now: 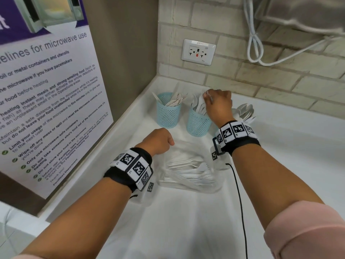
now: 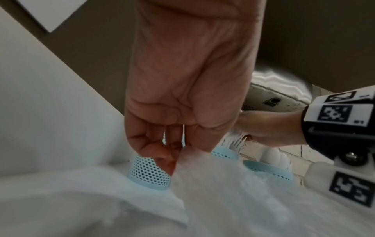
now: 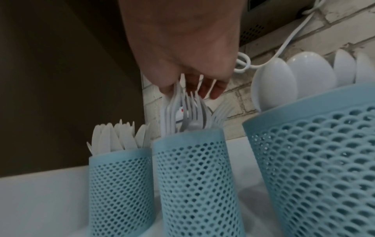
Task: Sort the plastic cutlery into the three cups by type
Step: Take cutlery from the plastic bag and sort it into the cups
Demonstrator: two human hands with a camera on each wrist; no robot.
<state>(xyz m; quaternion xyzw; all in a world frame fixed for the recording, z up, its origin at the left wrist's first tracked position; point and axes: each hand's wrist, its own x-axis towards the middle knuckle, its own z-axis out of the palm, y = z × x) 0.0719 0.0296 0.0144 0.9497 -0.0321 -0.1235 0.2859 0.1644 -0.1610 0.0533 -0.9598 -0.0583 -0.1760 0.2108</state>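
Right hand (image 3: 182, 52), fingers curled around fork tines, lowers forks (image 3: 188, 110) into the middle cup (image 3: 194, 176), directly below the fingertips. Left hand (image 2: 182, 96) pinches the clear bag (image 1: 188, 172) of remaining forks. Risk: caught tines could tip the light cup. Wall poster (image 1: 46, 90) reads "microwave use".

The right hand (image 1: 218, 103) hides most of the spoon cup (image 3: 316, 160).
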